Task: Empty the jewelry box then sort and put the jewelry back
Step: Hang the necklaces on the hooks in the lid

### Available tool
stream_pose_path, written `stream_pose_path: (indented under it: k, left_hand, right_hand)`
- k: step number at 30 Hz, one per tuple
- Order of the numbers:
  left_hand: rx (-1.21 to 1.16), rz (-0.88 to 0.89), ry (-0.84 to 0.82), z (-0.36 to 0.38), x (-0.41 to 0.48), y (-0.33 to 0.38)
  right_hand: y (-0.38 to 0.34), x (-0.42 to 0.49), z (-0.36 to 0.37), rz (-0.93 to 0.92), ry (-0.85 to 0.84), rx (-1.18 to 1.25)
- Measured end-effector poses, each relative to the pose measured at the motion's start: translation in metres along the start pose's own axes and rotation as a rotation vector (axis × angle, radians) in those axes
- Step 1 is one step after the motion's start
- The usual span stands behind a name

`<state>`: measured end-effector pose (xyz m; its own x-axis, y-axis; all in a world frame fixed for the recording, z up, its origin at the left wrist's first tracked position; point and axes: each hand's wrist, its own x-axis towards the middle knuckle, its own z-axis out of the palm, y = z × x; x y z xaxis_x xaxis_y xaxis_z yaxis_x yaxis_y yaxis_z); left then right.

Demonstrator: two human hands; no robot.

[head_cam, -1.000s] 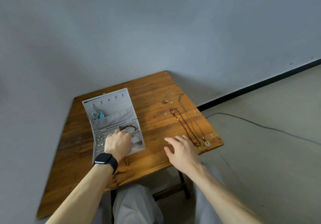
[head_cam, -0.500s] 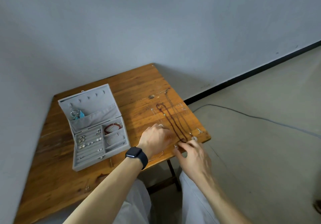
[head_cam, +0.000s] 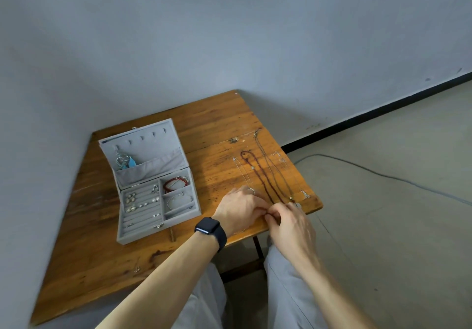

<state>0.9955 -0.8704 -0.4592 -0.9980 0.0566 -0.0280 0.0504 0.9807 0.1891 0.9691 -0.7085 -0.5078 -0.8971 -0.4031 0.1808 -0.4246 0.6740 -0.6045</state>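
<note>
The grey jewelry box [head_cam: 158, 229] lies open left of the frame's centre on the wooden table [head_cam: 107, 272], its long side running left to right and its lid [head_cam: 145, 147] tilted back toward the wall. Earrings [head_cam: 138, 201] sit in the ridged left section, a red bead bracelet [head_cam: 176, 183] in the upper right compartment, and a silver bangle [head_cam: 178, 201] in the one below. Right of the box, a thin silver chain [head_cam: 242, 173], a dark red beaded necklace [head_cam: 266, 183] and a dark chain [head_cam: 272, 162] lie stretched side by side, each running from upper left down to lower right. At their lower ends the left hand [head_cam: 240, 208], smartwatch [head_cam: 210, 229] on its wrist, meets the right hand [head_cam: 291, 224]. Both have curled fingers with tips together, and whether they pinch anything cannot be told
</note>
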Motion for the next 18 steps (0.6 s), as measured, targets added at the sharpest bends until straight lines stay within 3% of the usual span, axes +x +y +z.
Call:
stream_pose_path:
  k: [5, 11, 18]
  left_hand:
    - [-0.062, -0.008, 0.067, -0.003, -0.003, -0.006]
    - [-0.224, -0.153, 0.19, -0.023, -0.007, -0.002]
    - [-0.657, -0.287, 0.283, -0.046, -0.015, -0.009]
  right_hand:
    - [-0.005, 0.014, -0.014, -0.063, -0.03, 0.086]
    - [-0.031, 0.039, -0.042, -0.151, -0.021, 0.083]
    - [-0.071, 0.062, -0.063, -0.251, -0.047, 0.072]
